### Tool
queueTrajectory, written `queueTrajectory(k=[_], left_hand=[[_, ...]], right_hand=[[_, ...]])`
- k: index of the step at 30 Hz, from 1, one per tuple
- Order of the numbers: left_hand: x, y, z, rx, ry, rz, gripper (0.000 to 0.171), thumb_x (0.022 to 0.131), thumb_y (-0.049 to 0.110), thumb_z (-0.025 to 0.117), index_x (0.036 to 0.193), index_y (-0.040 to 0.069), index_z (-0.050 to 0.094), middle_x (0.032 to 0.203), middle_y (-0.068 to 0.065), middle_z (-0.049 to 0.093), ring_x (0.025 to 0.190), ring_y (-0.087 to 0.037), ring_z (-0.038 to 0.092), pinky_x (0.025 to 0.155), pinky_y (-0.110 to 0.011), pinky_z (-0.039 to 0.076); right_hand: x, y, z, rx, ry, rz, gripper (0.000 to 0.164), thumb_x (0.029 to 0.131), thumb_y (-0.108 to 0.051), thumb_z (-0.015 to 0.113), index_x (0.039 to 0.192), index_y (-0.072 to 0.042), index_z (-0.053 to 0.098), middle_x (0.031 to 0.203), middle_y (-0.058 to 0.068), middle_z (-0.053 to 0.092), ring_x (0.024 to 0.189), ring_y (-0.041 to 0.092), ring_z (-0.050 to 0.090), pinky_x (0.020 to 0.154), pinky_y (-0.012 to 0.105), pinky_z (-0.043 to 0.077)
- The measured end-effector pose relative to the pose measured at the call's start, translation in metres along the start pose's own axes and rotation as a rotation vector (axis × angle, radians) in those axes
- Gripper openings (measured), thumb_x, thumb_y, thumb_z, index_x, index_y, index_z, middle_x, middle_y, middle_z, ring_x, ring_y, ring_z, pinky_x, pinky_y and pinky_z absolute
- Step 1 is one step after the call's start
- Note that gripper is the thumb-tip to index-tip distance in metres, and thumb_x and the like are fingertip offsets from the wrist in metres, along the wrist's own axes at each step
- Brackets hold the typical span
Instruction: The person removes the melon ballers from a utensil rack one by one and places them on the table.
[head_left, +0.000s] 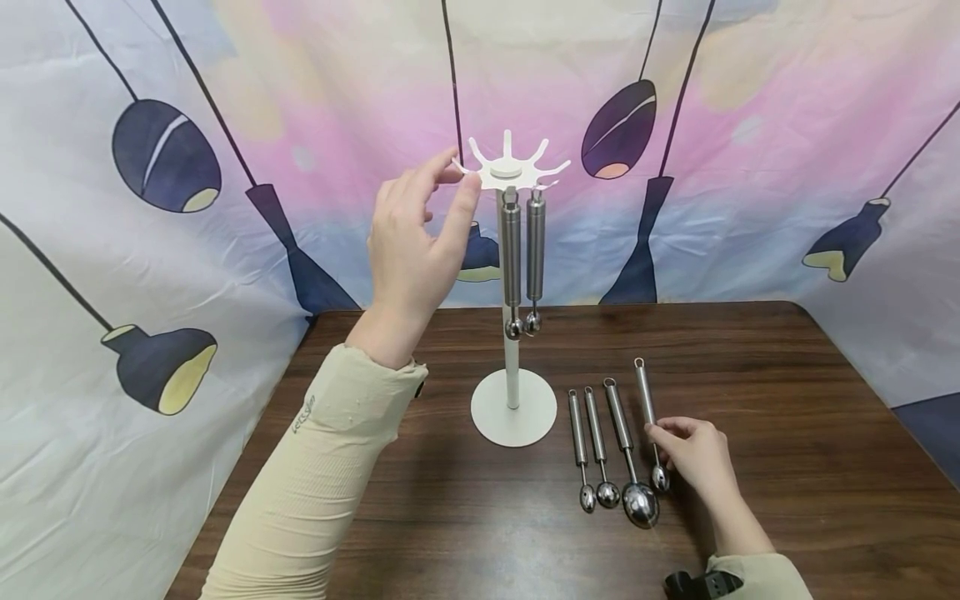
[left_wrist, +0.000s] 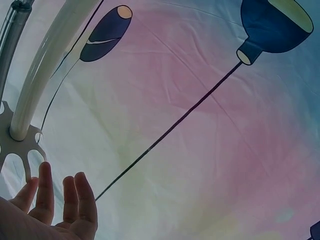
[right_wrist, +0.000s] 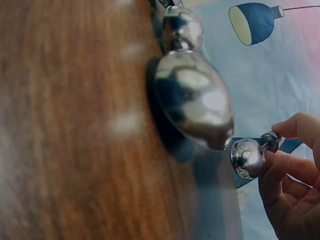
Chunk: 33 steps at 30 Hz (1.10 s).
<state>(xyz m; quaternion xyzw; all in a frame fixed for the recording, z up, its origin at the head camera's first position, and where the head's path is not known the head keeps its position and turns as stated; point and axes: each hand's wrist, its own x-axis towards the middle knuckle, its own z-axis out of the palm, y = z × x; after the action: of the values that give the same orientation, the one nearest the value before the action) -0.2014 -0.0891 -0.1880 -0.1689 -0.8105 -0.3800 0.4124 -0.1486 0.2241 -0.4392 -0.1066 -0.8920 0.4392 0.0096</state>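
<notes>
A white hanging rack (head_left: 507, 167) with curved prongs tops a pole on a round base (head_left: 513, 417). My left hand (head_left: 416, 225) pinches one of its prongs between thumb and forefinger, other fingers extended. Two steel melon ballers (head_left: 512, 250) hang from the rack. On the right of the table, my right hand (head_left: 697, 454) pinches the lower handle of another melon baller (head_left: 645, 392). In the right wrist view that baller's round bowl (right_wrist: 247, 159) shows beside the fingertips. Left of it lie a large steel scoop (head_left: 640, 504) and two smaller ballers (head_left: 606, 493).
The dark wooden table (head_left: 420, 517) carries the rack and tools. A patterned cloth (head_left: 337, 100) with painted lamps hangs behind and at both sides. A black strap device (head_left: 705, 585) sits at the right wrist.
</notes>
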Motion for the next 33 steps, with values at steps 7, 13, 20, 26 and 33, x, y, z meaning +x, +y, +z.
queueTrajectory(k=[7, 13, 20, 26, 33], left_hand=[[0.0, 0.001, 0.0, 0.015, -0.017, -0.013, 0.044, 0.099, 0.036, 0.051, 0.137, 0.015, 0.061, 0.116, -0.001, 0.071, 0.114, -0.021, 0.054, 0.085, -0.034, 0.048], [0.0, 0.001, 0.0, 0.022, -0.025, -0.026, 0.045, 0.1, 0.037, 0.049, 0.138, 0.016, 0.06, 0.116, 0.0, 0.07, 0.114, -0.02, 0.054, 0.085, -0.033, 0.048], [0.001, 0.001, 0.001, 0.028, -0.017, -0.019, 0.045, 0.1, 0.036, 0.049, 0.138, 0.016, 0.06, 0.115, 0.0, 0.071, 0.11, -0.021, 0.054, 0.082, -0.031, 0.045], [0.001, 0.001, 0.0, 0.033, -0.021, -0.031, 0.044, 0.099, 0.038, 0.05, 0.138, 0.017, 0.061, 0.116, 0.001, 0.07, 0.112, -0.02, 0.054, 0.083, -0.031, 0.045], [0.001, 0.002, -0.001, 0.038, -0.029, -0.04, 0.045, 0.099, 0.039, 0.05, 0.138, 0.019, 0.06, 0.117, 0.002, 0.07, 0.114, -0.019, 0.054, 0.084, -0.031, 0.046]], right_hand=[[0.002, 0.009, 0.002, -0.027, -0.044, -0.003, 0.035, 0.091, -0.026, 0.067, 0.106, 0.004, 0.072, 0.062, -0.001, 0.066, 0.055, 0.008, 0.058, 0.05, 0.023, 0.047], [0.005, 0.016, 0.004, -0.054, -0.084, -0.002, 0.034, 0.092, -0.026, 0.066, 0.104, 0.005, 0.072, 0.064, -0.001, 0.066, 0.055, 0.01, 0.058, 0.051, 0.025, 0.047], [0.01, 0.019, 0.004, -0.092, -0.112, -0.01, 0.033, 0.091, -0.027, 0.067, 0.1, 0.004, 0.073, 0.06, -0.002, 0.065, 0.053, 0.011, 0.058, 0.055, 0.028, 0.046], [0.012, 0.019, 0.004, -0.124, -0.136, -0.007, 0.033, 0.092, -0.027, 0.065, 0.097, 0.004, 0.073, 0.06, -0.002, 0.065, 0.052, 0.012, 0.06, 0.059, 0.03, 0.048], [0.013, 0.018, 0.004, -0.107, -0.153, 0.021, 0.033, 0.092, -0.026, 0.065, 0.097, 0.006, 0.071, 0.06, 0.0, 0.064, 0.051, 0.013, 0.061, 0.058, 0.03, 0.049]])
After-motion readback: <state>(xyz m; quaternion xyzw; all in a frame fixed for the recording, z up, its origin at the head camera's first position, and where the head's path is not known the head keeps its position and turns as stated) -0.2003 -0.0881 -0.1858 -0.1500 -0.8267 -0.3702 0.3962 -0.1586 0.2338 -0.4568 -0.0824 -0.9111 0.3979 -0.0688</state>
